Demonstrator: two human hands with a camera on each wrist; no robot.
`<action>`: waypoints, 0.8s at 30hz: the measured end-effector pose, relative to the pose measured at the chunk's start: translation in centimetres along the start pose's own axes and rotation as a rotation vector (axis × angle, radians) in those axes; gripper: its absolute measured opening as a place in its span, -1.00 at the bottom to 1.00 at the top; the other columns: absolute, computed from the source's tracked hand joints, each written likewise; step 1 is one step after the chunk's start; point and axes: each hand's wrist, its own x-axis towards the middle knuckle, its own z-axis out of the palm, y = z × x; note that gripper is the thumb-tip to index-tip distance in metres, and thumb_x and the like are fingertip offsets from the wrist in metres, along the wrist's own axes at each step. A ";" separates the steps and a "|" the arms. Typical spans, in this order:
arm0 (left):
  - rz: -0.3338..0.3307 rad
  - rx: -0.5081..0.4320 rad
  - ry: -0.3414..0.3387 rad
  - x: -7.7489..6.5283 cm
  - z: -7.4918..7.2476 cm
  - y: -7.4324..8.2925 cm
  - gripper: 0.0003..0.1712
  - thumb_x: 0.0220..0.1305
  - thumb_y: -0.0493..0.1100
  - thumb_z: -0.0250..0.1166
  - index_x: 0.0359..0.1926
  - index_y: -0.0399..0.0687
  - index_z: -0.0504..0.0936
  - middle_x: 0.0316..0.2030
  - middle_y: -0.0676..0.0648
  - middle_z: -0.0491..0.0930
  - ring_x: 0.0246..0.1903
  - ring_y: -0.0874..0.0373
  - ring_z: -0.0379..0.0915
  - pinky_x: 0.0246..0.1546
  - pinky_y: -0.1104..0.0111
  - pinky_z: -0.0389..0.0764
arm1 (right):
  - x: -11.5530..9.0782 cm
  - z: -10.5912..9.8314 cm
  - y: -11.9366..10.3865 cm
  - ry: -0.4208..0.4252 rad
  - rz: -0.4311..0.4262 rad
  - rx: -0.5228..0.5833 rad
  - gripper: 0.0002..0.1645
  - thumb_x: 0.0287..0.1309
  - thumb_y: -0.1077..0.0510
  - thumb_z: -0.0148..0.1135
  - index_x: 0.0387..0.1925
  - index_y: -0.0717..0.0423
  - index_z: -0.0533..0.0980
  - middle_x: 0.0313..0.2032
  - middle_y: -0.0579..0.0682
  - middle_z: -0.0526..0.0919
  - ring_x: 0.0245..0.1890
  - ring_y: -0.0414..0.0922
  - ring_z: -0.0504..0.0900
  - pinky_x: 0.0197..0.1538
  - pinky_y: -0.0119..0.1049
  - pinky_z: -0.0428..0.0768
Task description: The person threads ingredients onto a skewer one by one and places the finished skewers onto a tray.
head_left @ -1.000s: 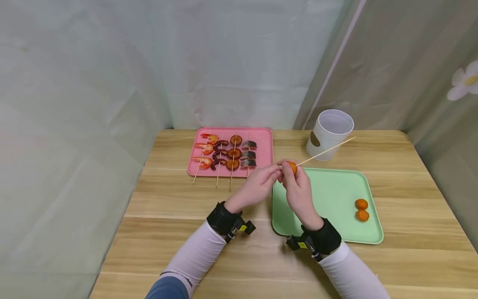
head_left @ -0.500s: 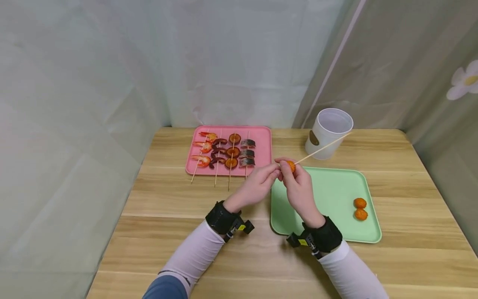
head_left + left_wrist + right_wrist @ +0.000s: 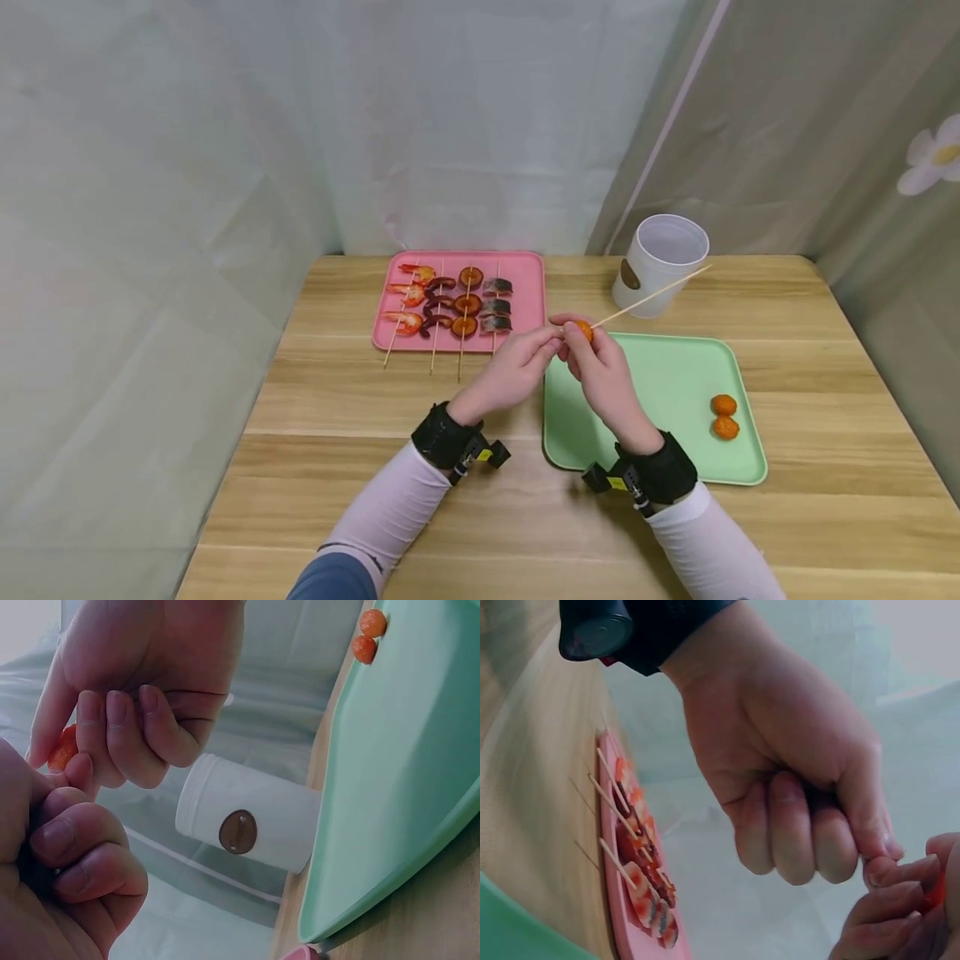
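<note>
In the head view both hands meet in the middle over the table. My right hand (image 3: 606, 379) holds an orange ball (image 3: 583, 330) between its thumb and fingers. A thin bamboo skewer (image 3: 652, 297) runs through the ball and sticks out to the upper right. My left hand (image 3: 513, 373) pinches at the skewer's other end, close to the right fingertips; that end is mostly covered. In the left wrist view the orange ball (image 3: 63, 750) shows between the right thumb and fingers. Two more orange balls (image 3: 724, 417) lie on a green tray (image 3: 660, 392).
A pink tray (image 3: 531, 292) at the back left bears several skewers of shrimp (image 3: 408, 323), tentacle-like pieces, mushroom slices (image 3: 465, 327) and fish pieces (image 3: 496, 324). Behind the green tray stands a white cup (image 3: 652, 287). Pale curtains (image 3: 480, 125) hang behind the wooden table (image 3: 322, 483).
My right hand has turned slightly and its wrist has shifted a little to the right. The left hand keeps its pinch. The ball stays on the skewer, and the camera view has drifted slightly.
</note>
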 end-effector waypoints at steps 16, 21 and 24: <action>-0.034 -0.005 0.017 0.1 -0.2 0.1 -0.70 0.74 -0.20 -0.01 -0.09 -0.15 0.64 -0.34 0.00 0.53 -0.38 0.15 0.33 -0.24 0.30 0.43 | 0.1 -3.8 -1.1 -0.239 0.055 -0.188 -0.25 0.61 0.07 0.19 0.66 0.04 0.18 -0.51 0.04 0.50 -0.50 0.00 0.46 -0.38 -0.30 0.37; -0.045 -0.023 0.027 0.1 -0.3 0.0 -0.68 0.75 -0.19 -0.02 -0.11 -0.16 0.64 -0.29 -0.03 0.60 -0.34 0.11 0.37 -0.18 0.25 0.47 | 0.0 -6.0 -0.9 -0.248 0.072 -0.290 -0.07 0.50 0.02 0.37 0.70 -0.18 0.12 -0.48 0.03 0.58 -0.49 -0.05 0.47 -0.35 -0.27 0.41; -0.049 -0.029 0.025 0.1 -0.3 0.0 -0.67 0.75 -0.18 -0.02 -0.11 -0.16 0.64 -0.26 -0.04 0.63 -0.31 0.12 0.39 -0.15 0.25 0.49 | -0.2 -7.6 -0.6 -0.259 0.089 -0.346 -0.08 0.48 -0.02 0.39 0.69 -0.19 0.14 -0.43 0.05 0.63 -0.46 -0.03 0.51 -0.34 -0.26 0.45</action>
